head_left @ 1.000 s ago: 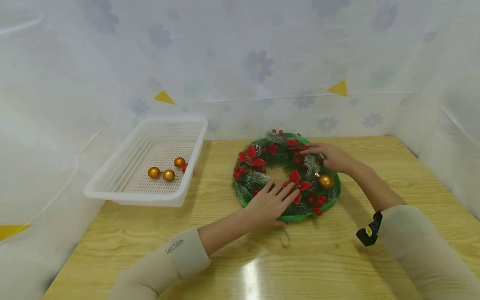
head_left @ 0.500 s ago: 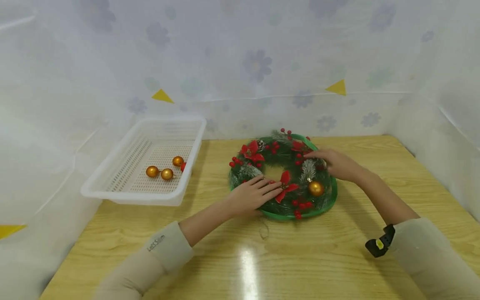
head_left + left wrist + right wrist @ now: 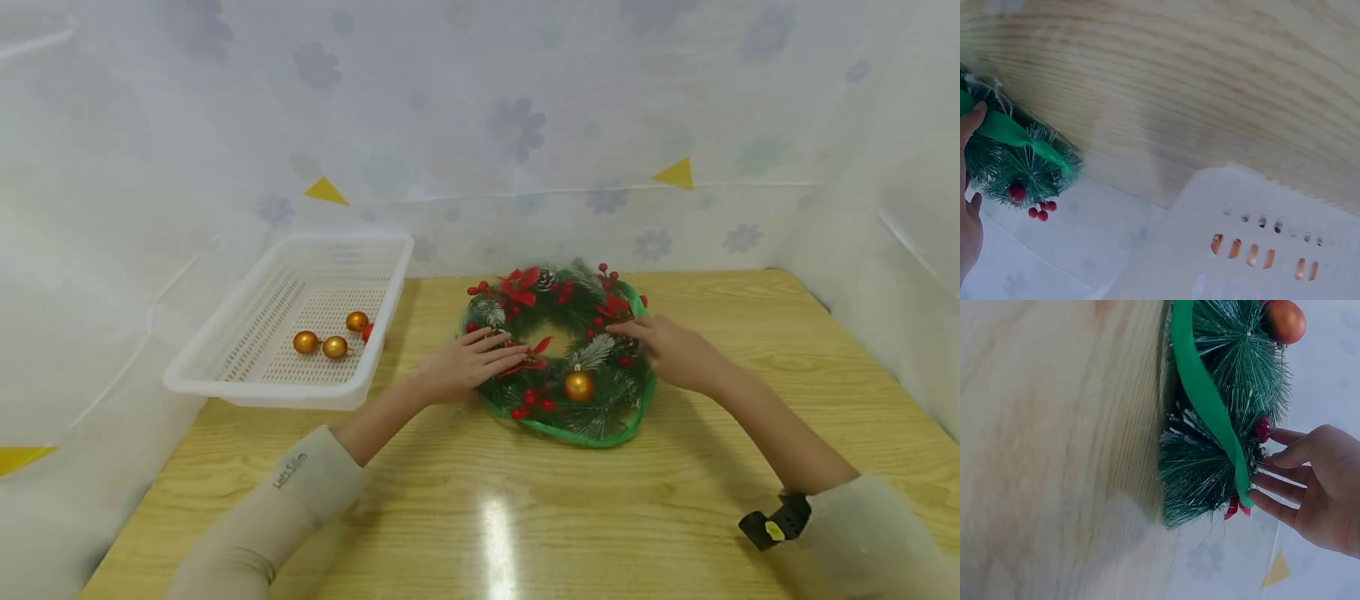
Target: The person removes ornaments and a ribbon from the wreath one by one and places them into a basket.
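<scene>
Green wreath (image 3: 558, 354) with red poinsettias, berries and frosted pine sprigs, lying flat on the wooden surface (image 3: 525, 517), just right of the white basket (image 3: 225, 375). One gold bauble (image 3: 579, 386) hanging on its near part. Left hand (image 3: 463, 367) laid on the left side of the ring, fingers straight and spread, grip open, pressing rather than clasping. Right hand (image 3: 671, 350) on the right side, fingers extended onto the sprigs beside the green ribbon (image 3: 1207, 400), grip likewise open. Three more gold baubles (image 3: 330, 337) resting inside the basket, well apart from the wreath. Flower-patterned sheet (image 3: 517, 125) behind.
</scene>
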`<state>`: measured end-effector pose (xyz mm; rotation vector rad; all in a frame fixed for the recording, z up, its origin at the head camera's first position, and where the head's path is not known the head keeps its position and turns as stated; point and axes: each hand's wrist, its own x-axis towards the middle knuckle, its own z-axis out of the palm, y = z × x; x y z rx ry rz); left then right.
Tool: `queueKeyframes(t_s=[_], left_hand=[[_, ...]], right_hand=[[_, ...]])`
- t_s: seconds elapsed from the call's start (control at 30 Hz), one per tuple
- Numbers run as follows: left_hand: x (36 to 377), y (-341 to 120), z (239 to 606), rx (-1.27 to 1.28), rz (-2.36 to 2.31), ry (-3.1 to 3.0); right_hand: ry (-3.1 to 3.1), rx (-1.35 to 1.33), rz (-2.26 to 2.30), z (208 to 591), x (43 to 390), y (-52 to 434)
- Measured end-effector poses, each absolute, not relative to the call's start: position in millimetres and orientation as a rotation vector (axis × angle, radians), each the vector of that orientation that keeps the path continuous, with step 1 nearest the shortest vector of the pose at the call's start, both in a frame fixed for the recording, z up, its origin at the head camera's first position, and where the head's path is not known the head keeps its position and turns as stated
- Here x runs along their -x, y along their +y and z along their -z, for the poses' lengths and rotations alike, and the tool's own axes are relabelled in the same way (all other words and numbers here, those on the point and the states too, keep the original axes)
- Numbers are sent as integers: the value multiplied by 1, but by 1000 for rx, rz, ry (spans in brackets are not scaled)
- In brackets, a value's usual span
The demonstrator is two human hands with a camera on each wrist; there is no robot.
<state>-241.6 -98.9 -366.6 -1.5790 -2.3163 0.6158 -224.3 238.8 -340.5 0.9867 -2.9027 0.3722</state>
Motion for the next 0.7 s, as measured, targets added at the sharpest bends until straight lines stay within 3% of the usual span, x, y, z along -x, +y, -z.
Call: queueKeyframes(t_s=[0.4, 0.7], left_hand=[[251, -111, 360, 1587, -707, -2328], [233, -96, 334, 1477, -208, -2525]], right_hand=[[-2883, -939, -381, 345, 215, 230], [-2847, -887, -468, 341, 216, 232]])
